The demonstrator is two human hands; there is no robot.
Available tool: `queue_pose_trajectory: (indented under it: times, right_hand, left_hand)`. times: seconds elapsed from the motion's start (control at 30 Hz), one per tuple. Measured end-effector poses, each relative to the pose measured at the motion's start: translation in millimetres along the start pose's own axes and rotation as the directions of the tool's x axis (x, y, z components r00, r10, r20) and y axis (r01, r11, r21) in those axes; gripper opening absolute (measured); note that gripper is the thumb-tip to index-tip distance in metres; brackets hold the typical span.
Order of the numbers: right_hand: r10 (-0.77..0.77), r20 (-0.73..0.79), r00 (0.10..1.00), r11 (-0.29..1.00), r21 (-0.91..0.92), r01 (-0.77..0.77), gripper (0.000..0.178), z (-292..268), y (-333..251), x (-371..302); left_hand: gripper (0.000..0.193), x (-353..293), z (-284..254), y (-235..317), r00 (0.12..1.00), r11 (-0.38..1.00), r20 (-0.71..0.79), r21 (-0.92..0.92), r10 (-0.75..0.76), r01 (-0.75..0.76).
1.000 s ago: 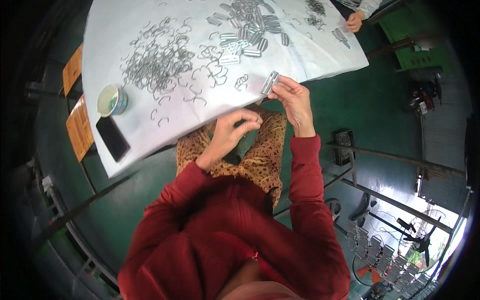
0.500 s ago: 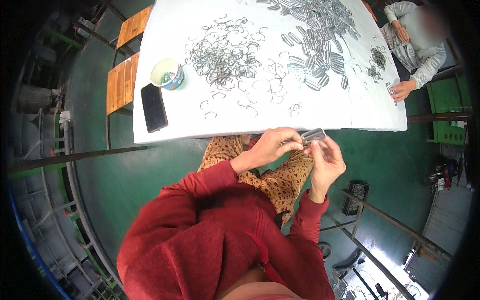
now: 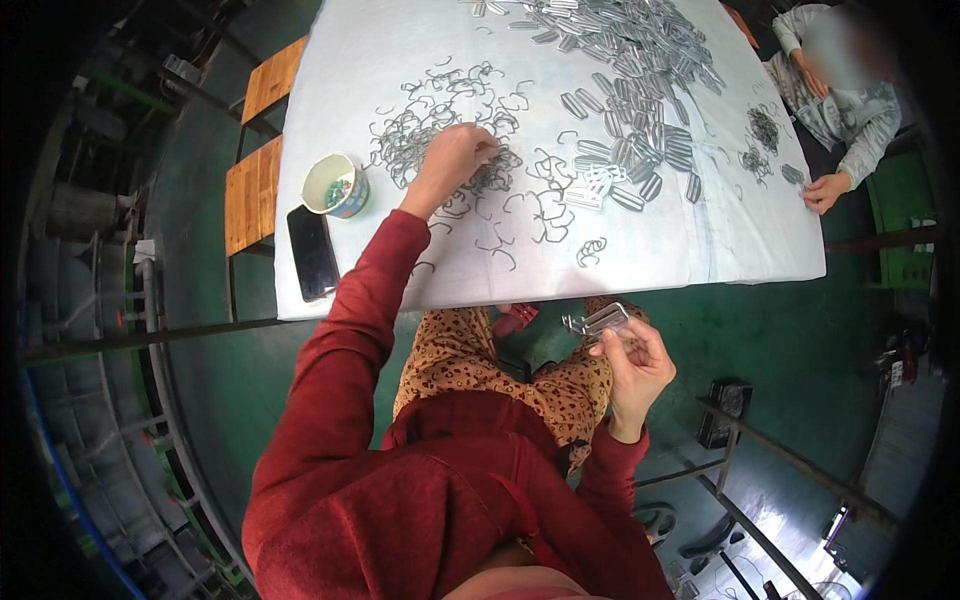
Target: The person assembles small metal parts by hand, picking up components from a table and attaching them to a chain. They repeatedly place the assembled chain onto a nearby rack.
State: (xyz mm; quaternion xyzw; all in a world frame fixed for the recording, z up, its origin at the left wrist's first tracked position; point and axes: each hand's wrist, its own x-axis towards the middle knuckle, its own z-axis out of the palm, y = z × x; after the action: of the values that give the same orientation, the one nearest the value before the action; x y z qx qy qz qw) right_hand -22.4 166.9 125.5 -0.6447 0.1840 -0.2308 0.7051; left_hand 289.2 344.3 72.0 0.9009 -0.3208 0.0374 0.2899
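Note:
My left hand [image 3: 455, 165] reaches over the table into a heap of bent wire hooks [image 3: 400, 140]. Its fingers are curled together among the hooks, and what they pinch, if anything, is hidden. In front of the table edge, above my lap, my right hand [image 3: 636, 372] grips a silver slotted metal buckle [image 3: 606, 320] between thumb and fingers. Bits of thin wire stick out at the buckle's left end. A large pile of similar grey metal buckles [image 3: 640, 110] lies to the right of the hooks. Some loose hooks [image 3: 545, 215] are scattered nearer to me.
A paper tub [image 3: 360, 196] with small green bits inside stands at the left, beside a dark phone [image 3: 313, 255]. Wooden stools [image 3: 252, 195] line the table's left side. At the right, another person's hand [image 3: 826, 192] rests by small wire heaps [image 3: 762, 128].
My left hand has left the buckle and moved forward and left to the hook heap. My right hand, still holding the buckle, has dropped slightly. The other person's hand has let go of a metal piece.

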Motion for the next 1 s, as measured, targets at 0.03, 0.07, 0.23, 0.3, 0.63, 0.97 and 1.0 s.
queue_pose_trajectory:
  times: [0.03, 0.07, 0.23, 0.3, 0.63, 0.97, 1.0]
  right_hand:
    - [0.01, -0.009, 1.0, 1.0, -0.003, -0.01, 0.025, 0, -2, 0]
    - [0.021, -0.016, 1.0, 1.0, -0.005, -0.021, 0.025, 0, -2, 0]
    - [0.006, -0.03, 1.0, 1.0, 0.002, -0.006, 0.023, -4, 0, -2]
    - [-0.005, -0.023, 1.0, 1.0, -0.008, 0.005, 0.022, -4, -3, -4]
    - [-0.041, -0.018, 0.999, 0.997, -0.065, 0.04, 0.023, 4, -18, -23]
    - [0.061, -0.107, 0.992, 0.998, 0.035, -0.057, 0.016, -5, 8, -26]
    - [0.05, -0.104, 0.993, 0.998, 0.055, -0.044, 0.016, -2, 9, -22]
  left_hand:
    - [0.014, 3, 3, -1, 0.999, 0.998, 0.034, 0.041, 0.037, -0.038]
    - [0.013, 4, 7, -2, 0.995, 0.994, 0.069, 0.082, 0.071, -0.076]
    - [0.005, 11, 9, 6, 0.985, 0.979, -0.012, 0.118, 0.17, -0.168]
    - [0.006, 11, -3, 8, 0.978, 0.978, -0.067, 0.083, 0.198, -0.192]
    - [0.024, 11, -38, 38, 0.889, 0.539, 0.439, -0.722, -0.128, 0.434]
    - [0.012, -89, -11, 172, 0.779, 0.438, 0.549, -0.806, 0.303, 0.398]
    - [0.013, -89, -10, 169, 0.786, 0.404, 0.55, -0.811, 0.282, 0.423]
